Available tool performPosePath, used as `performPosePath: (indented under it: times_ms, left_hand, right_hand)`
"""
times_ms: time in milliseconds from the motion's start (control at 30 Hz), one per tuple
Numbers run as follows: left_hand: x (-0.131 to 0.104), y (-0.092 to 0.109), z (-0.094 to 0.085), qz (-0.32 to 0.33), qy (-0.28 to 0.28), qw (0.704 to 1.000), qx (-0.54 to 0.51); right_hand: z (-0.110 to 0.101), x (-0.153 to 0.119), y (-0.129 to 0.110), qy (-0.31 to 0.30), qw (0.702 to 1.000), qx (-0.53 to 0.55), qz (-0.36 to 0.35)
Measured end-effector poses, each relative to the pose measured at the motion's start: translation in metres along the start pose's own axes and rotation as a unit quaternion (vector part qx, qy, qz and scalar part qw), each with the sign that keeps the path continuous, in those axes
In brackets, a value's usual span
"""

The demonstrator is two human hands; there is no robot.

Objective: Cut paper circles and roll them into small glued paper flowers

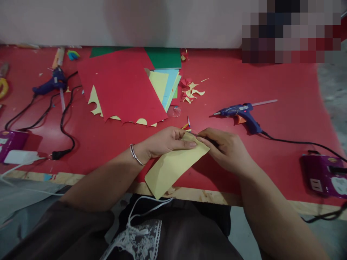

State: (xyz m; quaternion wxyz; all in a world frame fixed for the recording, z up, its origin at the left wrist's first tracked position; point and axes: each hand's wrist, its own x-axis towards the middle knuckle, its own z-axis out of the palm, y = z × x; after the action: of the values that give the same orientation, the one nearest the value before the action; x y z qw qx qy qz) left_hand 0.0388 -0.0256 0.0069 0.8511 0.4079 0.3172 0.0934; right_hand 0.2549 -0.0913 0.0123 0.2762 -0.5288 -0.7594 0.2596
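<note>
My left hand [177,141] is closed on a sheet of pale yellow paper [170,166], with the thumb flat on top and the fingers behind. The sheet slants down toward the table's front edge. At its upper right corner is my right hand [226,144], closed around what look like dark scissors [206,138]. Fingers cover most of them, and only a thin dark part shows by the paper's top edge. A small piece with red, yellow and blue parts [187,126] lies just beyond my left fingertips.
Red paper [121,86] with scalloped edges covers yellow and blue sheets. Yellow scraps [193,92] lie beside the stack. One blue glue gun [241,113] rests at right, another glue gun [55,81] at left. Purple power boxes [322,175] [13,144] and cords flank my arms.
</note>
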Motion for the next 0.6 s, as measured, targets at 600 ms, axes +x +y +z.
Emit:
performPosePath:
  times_ms: [600]
  left_hand:
    - [-0.0024,0.002,-0.0006,-0.019,0.003,1.0,-0.004]
  right_hand:
    - [0.0023,-0.0027,0.0018,0.012,0.999,-0.036,-0.004]
